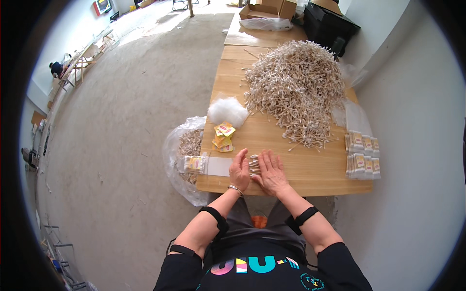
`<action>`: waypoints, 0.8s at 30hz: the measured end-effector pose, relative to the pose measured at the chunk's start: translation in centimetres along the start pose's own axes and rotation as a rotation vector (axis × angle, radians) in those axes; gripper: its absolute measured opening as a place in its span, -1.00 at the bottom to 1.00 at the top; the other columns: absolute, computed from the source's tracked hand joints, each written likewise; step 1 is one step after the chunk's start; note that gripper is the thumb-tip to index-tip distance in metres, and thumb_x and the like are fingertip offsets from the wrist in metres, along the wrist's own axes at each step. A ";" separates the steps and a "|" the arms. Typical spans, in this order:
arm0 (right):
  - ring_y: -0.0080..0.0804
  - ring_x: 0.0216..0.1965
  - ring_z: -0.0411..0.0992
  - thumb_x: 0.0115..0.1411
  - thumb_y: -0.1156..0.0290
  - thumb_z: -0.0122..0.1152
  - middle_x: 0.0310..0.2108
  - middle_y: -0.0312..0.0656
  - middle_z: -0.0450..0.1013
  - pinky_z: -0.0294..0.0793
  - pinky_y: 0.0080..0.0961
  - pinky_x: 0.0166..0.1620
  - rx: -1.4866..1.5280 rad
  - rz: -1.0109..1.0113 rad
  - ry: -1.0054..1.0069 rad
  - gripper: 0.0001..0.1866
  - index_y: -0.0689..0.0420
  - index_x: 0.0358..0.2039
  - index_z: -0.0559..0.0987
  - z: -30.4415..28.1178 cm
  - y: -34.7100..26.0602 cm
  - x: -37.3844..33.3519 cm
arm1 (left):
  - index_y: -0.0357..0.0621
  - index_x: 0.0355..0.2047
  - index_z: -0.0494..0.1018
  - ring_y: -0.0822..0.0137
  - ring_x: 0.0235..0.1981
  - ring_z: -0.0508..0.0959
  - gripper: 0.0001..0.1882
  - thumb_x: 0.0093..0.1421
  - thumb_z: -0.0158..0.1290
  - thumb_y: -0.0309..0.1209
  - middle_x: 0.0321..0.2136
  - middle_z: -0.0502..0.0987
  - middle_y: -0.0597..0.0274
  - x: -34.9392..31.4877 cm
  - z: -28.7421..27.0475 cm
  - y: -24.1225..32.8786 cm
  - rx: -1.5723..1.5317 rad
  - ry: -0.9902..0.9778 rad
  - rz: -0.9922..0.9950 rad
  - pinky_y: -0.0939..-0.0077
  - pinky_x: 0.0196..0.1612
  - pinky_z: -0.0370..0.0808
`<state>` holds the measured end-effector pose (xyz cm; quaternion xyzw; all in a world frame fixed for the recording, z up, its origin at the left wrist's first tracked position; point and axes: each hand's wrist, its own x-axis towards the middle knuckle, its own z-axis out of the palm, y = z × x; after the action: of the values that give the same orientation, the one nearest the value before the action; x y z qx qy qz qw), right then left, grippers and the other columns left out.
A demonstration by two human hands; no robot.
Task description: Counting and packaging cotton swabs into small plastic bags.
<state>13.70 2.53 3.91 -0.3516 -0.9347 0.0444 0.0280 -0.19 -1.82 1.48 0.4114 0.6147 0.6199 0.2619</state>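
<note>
Close to the table's front edge lies a small row of cotton swabs [254,166], set side by side between my two hands. My left hand [239,169] stands on its edge at their left ends, slightly cupped, fingers stretched and gripping nothing. My right hand [272,173] lies flat over their right ends with its fingers extended. Left of my left hand is a white strip [218,166], with a clear packet of cotton swabs [194,164] with a yellow label at its outer end. Yellow label cards [224,137] lie in a loose stack just beyond the strip.
A large heap of loose cotton swabs [296,87] covers the far middle of the wooden table [310,169]. Filled packets [363,162] stand at the right edge by the wall. A white fluffy bundle [228,112] lies at left; a clear bag of swabs [172,150] hangs beside the table.
</note>
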 end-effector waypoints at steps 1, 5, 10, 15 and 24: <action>-0.08 0.33 -0.19 0.08 -0.06 0.07 0.29 0.01 -0.09 -0.25 -0.12 0.31 0.032 0.042 0.061 -0.12 0.25 0.24 0.05 -0.1 0.2 0.1 | -0.33 0.04 0.31 0.31 -0.01 0.43 -0.66 0.27 -0.18 -0.49 -0.05 0.45 0.07 0.0 0.0 0.1 0.003 0.003 0.000 0.48 0.08 0.31; -0.05 0.30 -0.10 0.06 0.18 0.19 0.25 0.03 0.01 -0.16 -0.13 0.30 0.250 0.150 0.228 -0.21 0.26 0.21 0.10 -1.2 0.8 0.2 | -0.31 0.06 0.29 0.27 0.01 0.42 -0.64 0.27 -0.17 -0.45 -0.03 0.43 0.03 0.1 -0.2 -0.3 -0.059 0.011 -0.045 0.46 0.08 0.31; -0.07 0.30 -0.08 0.11 0.44 0.06 0.25 0.09 -0.02 -0.14 -0.29 0.30 0.757 0.338 0.466 -0.35 0.28 0.20 0.09 0.2 1.7 -0.1 | -0.34 0.11 0.22 0.26 0.12 0.32 -0.59 0.29 -0.20 -0.42 0.07 0.34 0.00 1.0 0.3 -0.5 -0.279 0.052 -0.126 0.46 0.16 0.21; -0.16 0.29 -0.05 0.16 0.53 -0.10 0.25 0.04 0.01 -0.12 -0.38 0.29 1.128 0.499 0.666 -0.44 0.32 0.19 0.11 1.4 0.2 1.6 | -0.34 0.16 0.17 0.25 0.18 0.25 -0.56 0.32 -0.24 -0.37 0.13 0.28 -0.01 0.8 1.7 -0.7 -0.390 0.042 -0.180 0.46 0.21 0.12; -0.10 0.28 -0.03 0.20 0.40 -0.14 0.24 0.07 0.02 -0.11 -0.34 0.29 1.200 0.383 0.694 -0.48 0.33 0.15 0.15 1.4 -0.5 2.9 | -0.33 0.18 0.14 0.26 0.21 0.20 -0.55 0.35 -0.29 -0.34 0.16 0.23 0.01 1.1 1.5 -0.5 -0.426 0.061 -0.172 0.46 0.23 0.10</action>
<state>11.07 3.96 2.62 -0.4274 -0.6082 0.4400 0.5037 0.36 -0.03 1.10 0.2739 0.5103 0.7232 0.3763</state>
